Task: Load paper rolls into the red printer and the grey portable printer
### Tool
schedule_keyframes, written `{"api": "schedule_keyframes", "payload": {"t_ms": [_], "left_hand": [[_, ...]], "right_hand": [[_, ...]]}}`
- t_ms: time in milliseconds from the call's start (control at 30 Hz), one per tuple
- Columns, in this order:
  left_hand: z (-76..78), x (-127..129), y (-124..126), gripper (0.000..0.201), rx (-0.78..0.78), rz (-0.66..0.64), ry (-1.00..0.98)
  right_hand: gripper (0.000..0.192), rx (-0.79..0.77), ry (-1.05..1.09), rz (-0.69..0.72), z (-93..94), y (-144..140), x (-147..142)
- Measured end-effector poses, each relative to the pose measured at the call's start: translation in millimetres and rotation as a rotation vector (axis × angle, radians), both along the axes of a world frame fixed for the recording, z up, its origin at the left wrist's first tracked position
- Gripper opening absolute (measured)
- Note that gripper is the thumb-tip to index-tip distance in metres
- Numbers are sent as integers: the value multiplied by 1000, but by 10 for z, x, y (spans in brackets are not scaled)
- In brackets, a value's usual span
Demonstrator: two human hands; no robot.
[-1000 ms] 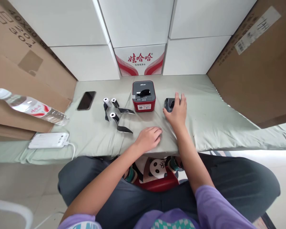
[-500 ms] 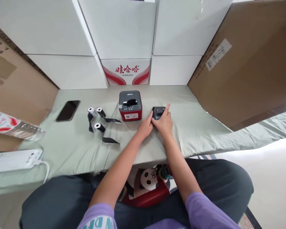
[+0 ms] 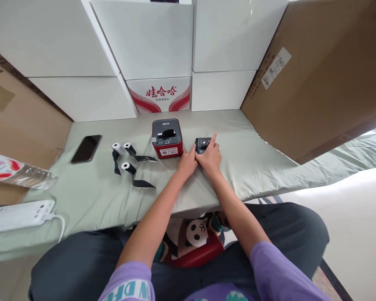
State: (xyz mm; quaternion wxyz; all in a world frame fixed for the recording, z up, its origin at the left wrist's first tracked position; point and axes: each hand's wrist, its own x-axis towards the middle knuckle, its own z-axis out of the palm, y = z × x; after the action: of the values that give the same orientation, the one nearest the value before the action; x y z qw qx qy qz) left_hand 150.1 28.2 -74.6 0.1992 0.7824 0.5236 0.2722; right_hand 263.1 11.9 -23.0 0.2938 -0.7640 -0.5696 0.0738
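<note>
Red and black, a boxy device (image 3: 167, 139) with a slotted top sits upright on the pale green cloth (image 3: 247, 167). Just right of the boxy device is a small dark gadget (image 3: 202, 144), partly covered by fingers. The right hand (image 3: 211, 159) is half open over the gadget's near right side, thumb at its near edge and index finger stretched forward along it. The left hand (image 3: 187, 164), just off the boxy device's near right corner, is loosely curled, its fingertips at the gadget's near left corner; whether it grips or only touches, I cannot tell.

Left of the boxy device are three paper rolls (image 3: 128, 168), each white at the end, with dark strips trailing. Further left lies a black phone (image 3: 87, 149), and beyond it, nearer the person, a clear bottle (image 3: 21, 171) and a white power bank (image 3: 19, 216) with a cable. White boxes (image 3: 144, 37) are stacked behind the boxy device; well to its right is a brown carton (image 3: 319, 75).
</note>
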Motion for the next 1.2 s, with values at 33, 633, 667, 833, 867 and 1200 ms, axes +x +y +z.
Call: {"api": "schedule_keyframes", "payload": {"t_ms": [33,633,667,833,867,1200], "left_hand": [[13,6,-11,81,0,0,6],[71,-70,-73,76,10,5,-309],[90,-75,-84,74,26,7,-315],[140,-85,-120,66,39,34,-361],[139,-82,-115,66,26,28,-387],[143,32,139,103,-252,-164,-688]], "right_hand": [[101,1,5,-4,2,-5,1],[108,108,474,17,-106,62,182],[104,129,529,22,-126,79,197],[89,212,695,48,-178,122,233],[85,214,709,52,-171,120,233],[49,269,925,-49,-126,163,249]]}}
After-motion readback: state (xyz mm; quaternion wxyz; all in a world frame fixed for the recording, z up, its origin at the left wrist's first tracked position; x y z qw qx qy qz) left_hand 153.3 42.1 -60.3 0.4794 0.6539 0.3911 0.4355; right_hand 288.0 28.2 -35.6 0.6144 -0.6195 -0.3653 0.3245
